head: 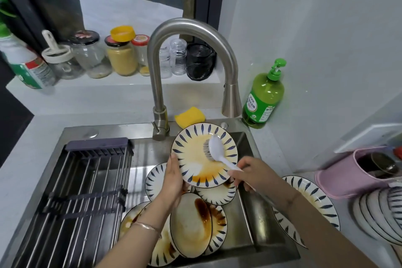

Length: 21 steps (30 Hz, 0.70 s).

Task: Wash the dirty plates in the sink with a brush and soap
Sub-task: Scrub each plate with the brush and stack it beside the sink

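Plate [196, 159] tilted over sink [248, 209], left hand [173, 180] gripping rim; right hand [250, 175] clamped on brush [214, 151], bristles on stain. Soapy rim may slip, dropping onto dirty plates [191, 222] below.

Brushed matt metal sink [250, 220] and tap [187, 26]; glossy glazed plate [191, 159], smeared brown; smooth white plastic brush [215, 152]; shiny green plastic soap bottle [264, 98].

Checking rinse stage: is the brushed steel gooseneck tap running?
Off, apparently: the brushed steel gooseneck tap shows no water stream below its spray head.
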Available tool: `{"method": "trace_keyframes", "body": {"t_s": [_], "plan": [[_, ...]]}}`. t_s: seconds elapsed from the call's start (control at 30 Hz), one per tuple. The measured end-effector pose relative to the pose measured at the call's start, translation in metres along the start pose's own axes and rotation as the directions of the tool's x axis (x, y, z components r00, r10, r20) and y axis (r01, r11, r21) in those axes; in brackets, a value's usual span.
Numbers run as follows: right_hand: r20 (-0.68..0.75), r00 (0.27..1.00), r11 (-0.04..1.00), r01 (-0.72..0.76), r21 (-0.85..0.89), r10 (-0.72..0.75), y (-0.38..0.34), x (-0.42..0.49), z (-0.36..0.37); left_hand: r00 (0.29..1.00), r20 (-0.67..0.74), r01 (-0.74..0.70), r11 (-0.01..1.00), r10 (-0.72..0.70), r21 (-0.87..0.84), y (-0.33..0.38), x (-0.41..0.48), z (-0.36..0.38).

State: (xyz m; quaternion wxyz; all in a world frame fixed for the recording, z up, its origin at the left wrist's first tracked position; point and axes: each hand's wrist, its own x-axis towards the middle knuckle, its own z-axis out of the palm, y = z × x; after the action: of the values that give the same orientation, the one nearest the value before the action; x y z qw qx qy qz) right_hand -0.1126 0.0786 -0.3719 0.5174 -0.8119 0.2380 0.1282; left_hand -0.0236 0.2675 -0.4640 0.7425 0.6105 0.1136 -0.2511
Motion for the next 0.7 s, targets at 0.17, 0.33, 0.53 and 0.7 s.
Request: {"method": "trace_keyframes", "body": {"t_s": [0.17, 0.33, 0.53, 0.7], "plan": [[0.004, 1.000, 0.952, 0.020, -0.305, -0.020, -0.015, 0.014, -0.002, 1.000, -0.003, 0.015, 1.000, -0.015, 0.025, 0.003, -0.007, 0.000], [0.046, 0.999, 0.768, 0.045, -0.639, -0.020, -0.026, 0.016, 0.000, 1.000, 0.004, 0.018, 1.000, -0.018, 0.019, 0.005, -0.004, -0.003], [0.030, 0.993, 0.650, 0.097, -0.753, -0.113, -0.041, 0.032, 0.029, 0.994, 0.064, 0.082, 0.992, -0.088, 0.099, -0.003, -0.007, -0.005], [-0.127, 0.990, 0.674, -0.053, -0.737, -0.061, -0.040, 0.042, 0.009, 0.995, 0.052, 0.083, 0.996, -0.085, 0.041, -0.002, -0.007, -0.015]]}}
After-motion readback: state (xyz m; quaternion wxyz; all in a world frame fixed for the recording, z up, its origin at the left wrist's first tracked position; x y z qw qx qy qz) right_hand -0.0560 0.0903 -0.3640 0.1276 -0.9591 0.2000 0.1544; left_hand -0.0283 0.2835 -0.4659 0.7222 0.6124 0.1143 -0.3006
